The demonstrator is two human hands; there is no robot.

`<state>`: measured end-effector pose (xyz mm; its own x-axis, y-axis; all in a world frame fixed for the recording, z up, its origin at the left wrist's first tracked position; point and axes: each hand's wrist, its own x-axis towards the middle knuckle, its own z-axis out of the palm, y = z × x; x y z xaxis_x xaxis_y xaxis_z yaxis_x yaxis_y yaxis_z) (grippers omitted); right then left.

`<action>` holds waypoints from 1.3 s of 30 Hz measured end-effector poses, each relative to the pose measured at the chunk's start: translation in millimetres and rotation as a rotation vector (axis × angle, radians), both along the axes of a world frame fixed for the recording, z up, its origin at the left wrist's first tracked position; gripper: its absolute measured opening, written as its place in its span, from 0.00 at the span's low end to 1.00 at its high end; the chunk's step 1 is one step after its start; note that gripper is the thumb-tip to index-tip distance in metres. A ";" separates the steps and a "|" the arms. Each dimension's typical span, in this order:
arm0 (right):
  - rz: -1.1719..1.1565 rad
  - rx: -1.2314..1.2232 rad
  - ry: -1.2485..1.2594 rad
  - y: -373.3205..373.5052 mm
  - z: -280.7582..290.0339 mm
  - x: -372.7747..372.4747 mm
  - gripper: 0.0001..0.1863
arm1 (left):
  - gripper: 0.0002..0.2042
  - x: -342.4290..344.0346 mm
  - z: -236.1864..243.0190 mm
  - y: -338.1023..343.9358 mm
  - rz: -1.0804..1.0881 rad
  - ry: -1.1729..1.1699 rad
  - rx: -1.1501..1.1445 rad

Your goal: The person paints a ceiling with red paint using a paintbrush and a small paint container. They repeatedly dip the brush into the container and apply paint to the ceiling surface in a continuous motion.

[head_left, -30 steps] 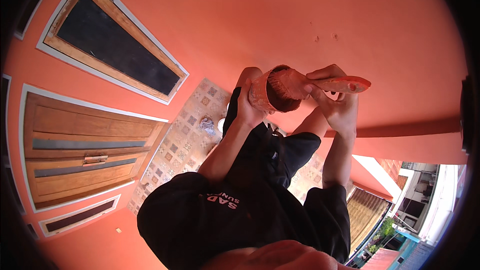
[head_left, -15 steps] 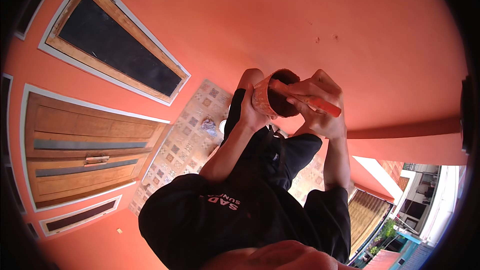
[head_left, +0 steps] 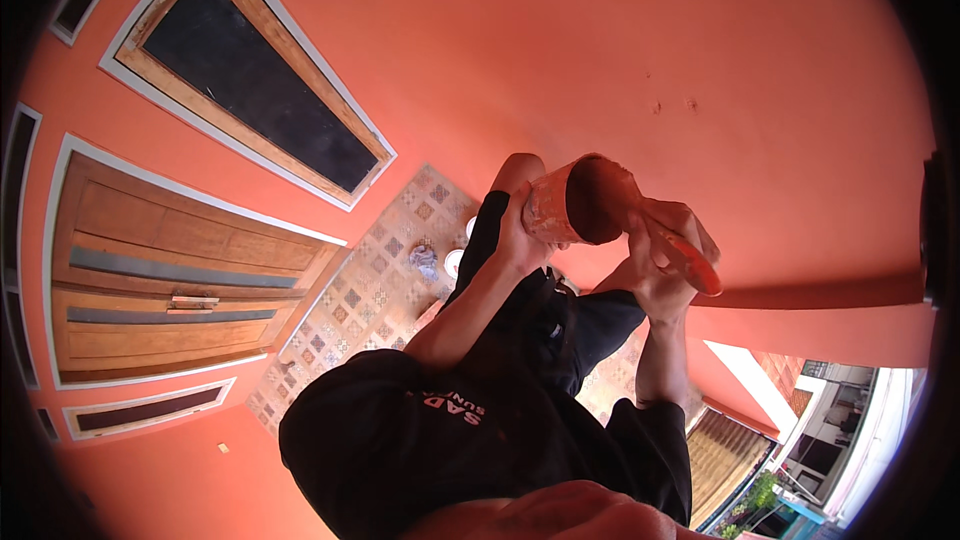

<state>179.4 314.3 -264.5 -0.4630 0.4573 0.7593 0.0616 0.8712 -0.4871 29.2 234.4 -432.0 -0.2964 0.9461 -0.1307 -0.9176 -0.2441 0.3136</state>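
My left hand (head_left: pixel 515 240) is wrapped round the side of a paint pot (head_left: pixel 550 208) with orange smears on its outside. The pot is tilted, its dark mouth facing right. My right hand (head_left: pixel 662 275) grips a paintbrush by its orange handle (head_left: pixel 697 266), which sticks out past the fingers at the lower right. The brush's head end lies at the pot's rim; its bristles cannot be made out clearly. Both hands are held in front of an orange wall (head_left: pixel 560 40).
Small marks (head_left: pixel 657 107) dot the wall. To the left are a dark window (head_left: pixel 260 80) in a wooden frame and a wooden door (head_left: pixel 180 270). On the patterned tile floor (head_left: pixel 360 290) lie a crumpled cloth (head_left: pixel 423 260) and white round containers (head_left: pixel 454 262). Plants (head_left: pixel 762 490) show at lower right.
The pot has tipped further to the right. My right hand has moved down and right, bringing the brush from inside the pot to its rim. The whole view has shifted slightly.
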 end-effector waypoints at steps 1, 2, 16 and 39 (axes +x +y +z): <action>0.079 -0.212 0.104 -2.1 -2.5 1.0 0.07 | 0.27 1.0 0.1 -1.4 0.009 -0.010 -0.007; 0.040 -0.305 0.106 -1.9 -4.2 3.2 0.06 | 0.27 2.0 -0.4 -2.2 0.017 -0.020 -0.013; 0.015 -1.043 0.484 15.8 -21.5 7.1 0.07 | 0.30 5.4 -20.4 7.7 -0.008 0.034 0.080; 0.415 -1.467 0.578 39.9 -56.3 16.8 0.13 | 0.27 -8.0 0.5 22.0 0.063 0.061 -0.030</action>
<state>196.2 354.2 -320.8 -0.5557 0.8270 -0.0845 -0.5205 -0.4254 -0.7403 21.2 256.4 -431.5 -0.3637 0.9212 -0.1383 -0.8797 -0.2908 0.3763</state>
